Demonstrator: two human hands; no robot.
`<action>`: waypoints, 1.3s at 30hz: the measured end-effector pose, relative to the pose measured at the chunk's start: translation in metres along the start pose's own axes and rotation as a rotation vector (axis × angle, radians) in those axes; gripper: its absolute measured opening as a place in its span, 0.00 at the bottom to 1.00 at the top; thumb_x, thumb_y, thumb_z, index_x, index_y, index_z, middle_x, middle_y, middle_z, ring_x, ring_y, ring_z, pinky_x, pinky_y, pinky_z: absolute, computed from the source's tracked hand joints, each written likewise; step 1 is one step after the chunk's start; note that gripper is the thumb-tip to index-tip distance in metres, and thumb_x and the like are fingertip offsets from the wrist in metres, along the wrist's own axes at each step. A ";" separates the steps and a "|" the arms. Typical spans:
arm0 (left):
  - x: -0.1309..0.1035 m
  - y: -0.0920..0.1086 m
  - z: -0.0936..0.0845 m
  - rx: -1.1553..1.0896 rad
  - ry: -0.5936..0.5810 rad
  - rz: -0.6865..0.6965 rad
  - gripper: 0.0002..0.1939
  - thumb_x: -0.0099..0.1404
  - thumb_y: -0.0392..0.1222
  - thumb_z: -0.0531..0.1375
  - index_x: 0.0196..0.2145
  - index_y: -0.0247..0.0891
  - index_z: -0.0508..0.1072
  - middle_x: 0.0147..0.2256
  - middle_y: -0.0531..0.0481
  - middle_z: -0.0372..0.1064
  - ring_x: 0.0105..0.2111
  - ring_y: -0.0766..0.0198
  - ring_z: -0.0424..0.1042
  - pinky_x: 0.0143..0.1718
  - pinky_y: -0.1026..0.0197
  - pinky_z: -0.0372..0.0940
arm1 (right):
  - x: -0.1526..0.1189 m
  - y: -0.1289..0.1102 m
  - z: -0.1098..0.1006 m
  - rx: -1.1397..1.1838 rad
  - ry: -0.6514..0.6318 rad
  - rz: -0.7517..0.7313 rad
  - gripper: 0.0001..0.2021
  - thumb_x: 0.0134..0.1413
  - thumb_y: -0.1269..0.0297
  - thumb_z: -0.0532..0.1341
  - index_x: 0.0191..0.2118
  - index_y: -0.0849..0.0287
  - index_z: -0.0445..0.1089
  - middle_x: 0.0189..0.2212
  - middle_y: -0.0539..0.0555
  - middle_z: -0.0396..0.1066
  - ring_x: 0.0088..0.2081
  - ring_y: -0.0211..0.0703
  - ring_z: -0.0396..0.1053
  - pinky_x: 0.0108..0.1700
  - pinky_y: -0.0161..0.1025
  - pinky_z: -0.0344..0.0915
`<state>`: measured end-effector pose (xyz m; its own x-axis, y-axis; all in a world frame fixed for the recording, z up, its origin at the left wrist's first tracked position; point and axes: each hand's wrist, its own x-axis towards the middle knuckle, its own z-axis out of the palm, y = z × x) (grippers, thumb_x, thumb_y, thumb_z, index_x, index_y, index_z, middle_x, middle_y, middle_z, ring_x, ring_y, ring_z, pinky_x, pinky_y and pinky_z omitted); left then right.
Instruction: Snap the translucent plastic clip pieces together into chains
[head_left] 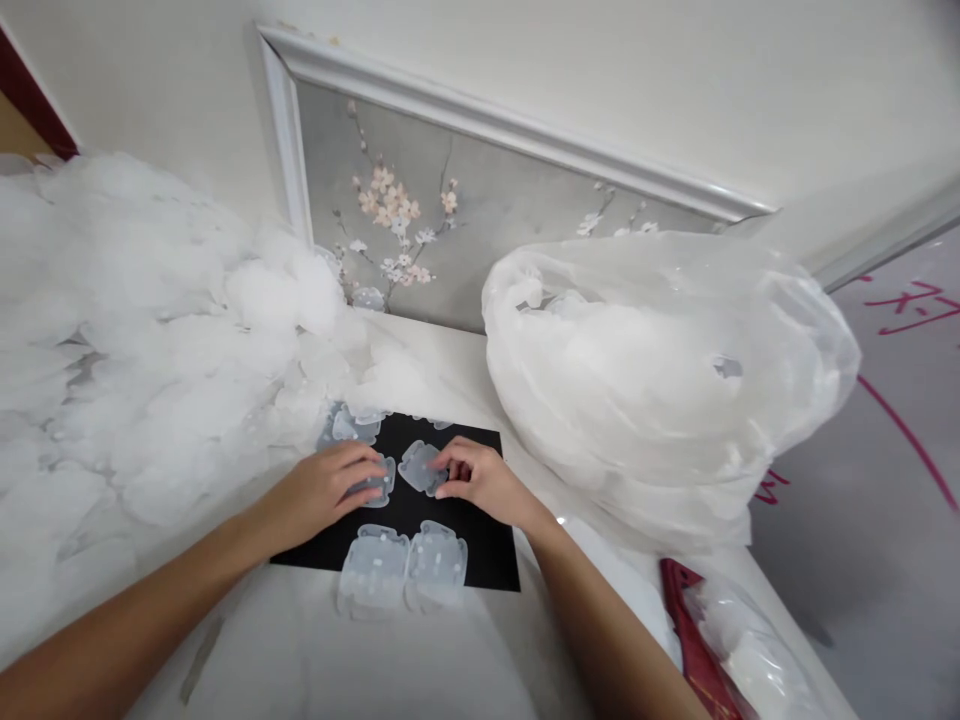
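My right hand (480, 478) pinches the right edge of a small translucent plastic piece (420, 468) with notched corners, which is tilted over a black mat (484, 545). To its left, my left hand (334, 482) has thumb and fingers closed around a similar plastic piece (384, 482), partly hidden under the fingers. Two small stacks of these pieces, a left stack (375, 565) and a right stack (436, 562), lie side by side across the mat's near edge. More pieces (356, 425) sit at the mat's far left corner.
A large heap of translucent pieces (165, 330) covers the left side of the white table (330, 650). At the right stands a bulging clear plastic bag (660, 390) of similar pieces. A dark red object (694, 630) lies beside another plastic bag (757, 650). A framed flower panel (465, 220) backs the table.
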<state>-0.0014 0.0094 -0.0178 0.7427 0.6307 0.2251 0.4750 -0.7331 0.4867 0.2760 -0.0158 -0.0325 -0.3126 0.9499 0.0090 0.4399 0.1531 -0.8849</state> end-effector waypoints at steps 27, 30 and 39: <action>0.006 -0.020 -0.004 -0.008 0.084 -0.070 0.20 0.74 0.46 0.46 0.42 0.43 0.77 0.37 0.47 0.73 0.39 0.58 0.72 0.41 0.55 0.68 | 0.005 0.005 -0.012 -0.219 0.148 -0.248 0.17 0.64 0.71 0.50 0.34 0.53 0.77 0.35 0.55 0.72 0.39 0.46 0.68 0.42 0.44 0.66; 0.006 -0.021 -0.005 0.026 0.059 0.001 0.18 0.74 0.42 0.46 0.42 0.43 0.77 0.36 0.47 0.73 0.38 0.58 0.70 0.41 0.55 0.66 | 0.005 0.008 -0.008 -0.366 0.042 -0.375 0.20 0.64 0.75 0.48 0.36 0.53 0.77 0.34 0.55 0.72 0.38 0.46 0.66 0.43 0.46 0.65; 0.016 -0.016 0.002 0.059 -0.022 0.105 0.18 0.70 0.34 0.46 0.26 0.39 0.69 0.31 0.47 0.67 0.33 0.59 0.64 0.39 0.56 0.62 | 0.015 0.017 0.005 -0.504 0.041 -0.418 0.14 0.67 0.66 0.52 0.31 0.55 0.72 0.30 0.55 0.69 0.35 0.46 0.63 0.40 0.43 0.66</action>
<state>0.0040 0.0305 -0.0232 0.7994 0.5446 0.2537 0.4207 -0.8089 0.4108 0.2749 -0.0002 -0.0499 -0.5148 0.7906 0.3316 0.6322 0.6113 -0.4760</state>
